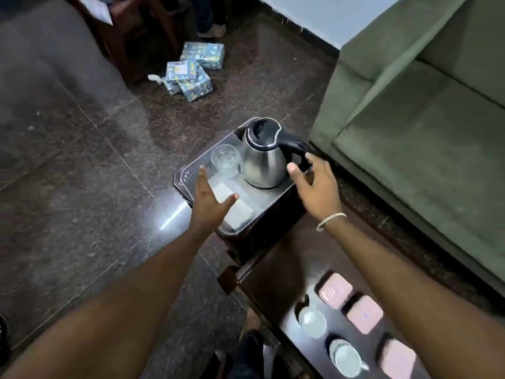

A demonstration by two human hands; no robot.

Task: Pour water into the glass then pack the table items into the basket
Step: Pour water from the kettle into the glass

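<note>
A steel kettle (263,157) with a black lid and handle stands in a shallow grey basket-like tray (188,170) on a small dark side table. A clear glass (224,160) stands just left of the kettle. A white folded item (240,210) lies flat in the tray. My right hand (314,187) hovers open beside the kettle's black handle, thumb near the kettle body, fingers close to the handle but not closed on it. My left hand (210,201) is open above the tray's left part, near the glass.
A dark low table (273,269) near me carries pink boxes (334,289) and white cups (313,320). A green sofa (423,119) stands at the right. Patterned boxes (191,69) lie on the dark stone floor behind.
</note>
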